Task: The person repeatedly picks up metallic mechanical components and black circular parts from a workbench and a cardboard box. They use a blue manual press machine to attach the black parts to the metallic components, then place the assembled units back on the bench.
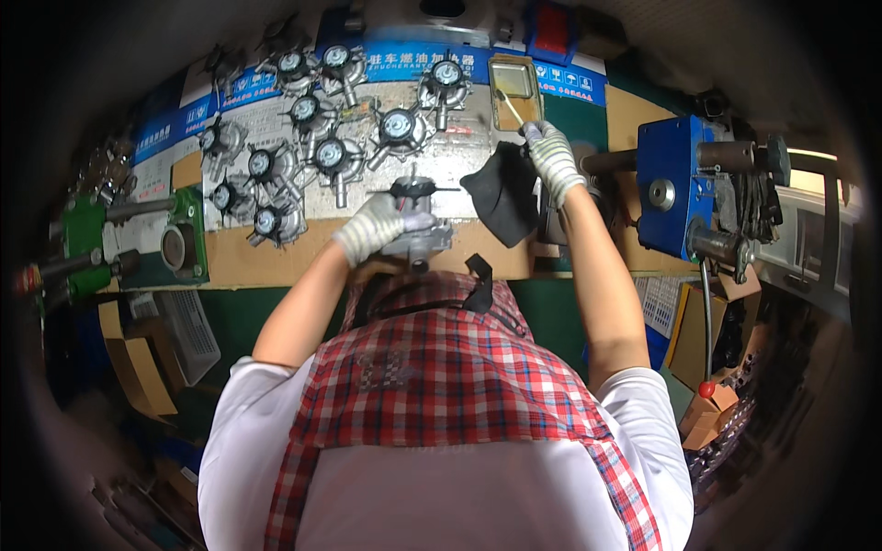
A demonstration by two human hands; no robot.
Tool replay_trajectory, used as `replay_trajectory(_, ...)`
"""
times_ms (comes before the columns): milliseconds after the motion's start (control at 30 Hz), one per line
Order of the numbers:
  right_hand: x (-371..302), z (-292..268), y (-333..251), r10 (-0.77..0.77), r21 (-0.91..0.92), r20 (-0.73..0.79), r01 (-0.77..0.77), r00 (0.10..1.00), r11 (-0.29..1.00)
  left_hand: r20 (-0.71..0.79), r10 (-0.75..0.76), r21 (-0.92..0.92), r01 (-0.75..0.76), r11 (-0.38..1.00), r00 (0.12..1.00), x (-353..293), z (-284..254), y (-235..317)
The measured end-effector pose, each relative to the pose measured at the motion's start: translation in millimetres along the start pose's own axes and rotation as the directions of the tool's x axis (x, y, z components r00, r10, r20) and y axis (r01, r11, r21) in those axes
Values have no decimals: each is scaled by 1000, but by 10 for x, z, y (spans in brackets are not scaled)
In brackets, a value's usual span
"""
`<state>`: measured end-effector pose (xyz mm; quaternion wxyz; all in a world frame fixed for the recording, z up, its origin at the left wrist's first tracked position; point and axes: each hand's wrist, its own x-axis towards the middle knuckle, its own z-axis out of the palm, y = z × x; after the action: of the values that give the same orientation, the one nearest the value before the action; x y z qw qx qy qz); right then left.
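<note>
My left hand (pixel 375 228), in a striped white glove, is closed around a grey cast-metal part (pixel 421 246) with a dark top. It stands at the near edge of the bench, in front of my apron. My right hand (pixel 553 158), gloved the same way, grips a thin pale stick or brush (pixel 511 108). The stick's far end reaches into a small rectangular tray (pixel 497 115) holding a yellowish liquid or grease. A black piece of cloth or rubber (pixel 503 197) sits between my hands, below the right one; its kind is unclear.
Several similar metal assemblies with round black caps (pixel 333 154) stand on the flattened cardboard (pixel 450 170) at the left and centre. A blue lever press (pixel 666 188) with a red-knobbed handle (pixel 706 389) is at the right. A green press (pixel 188 241) stands at the left.
</note>
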<state>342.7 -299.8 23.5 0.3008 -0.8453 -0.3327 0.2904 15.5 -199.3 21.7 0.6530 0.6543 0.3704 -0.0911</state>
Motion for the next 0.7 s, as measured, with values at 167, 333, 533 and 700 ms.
replay_trajectory(167, 654, 343, 196, 234, -275, -227, -293, 945, 916, 37, 9, -456, 9, 890, 999, -352, -94, 98)
replay_trajectory(333, 1180, 705, 300, 231, -419, -458, -438, 858, 795, 50, -98, -786, 99, 611, 994, -557, -74, 183)
replay_trajectory(533, 1006, 719, 242, 268, -527, -365, -435, 891, 730, 80, -93, -862, 116, 493, 992, -468, -108, 123)
replay_trajectory(700, 164, 453, 252, -134, -596, -431, -170, 892, 785, 189, 111, -785, 82, 614, 976, -59, -131, -272)
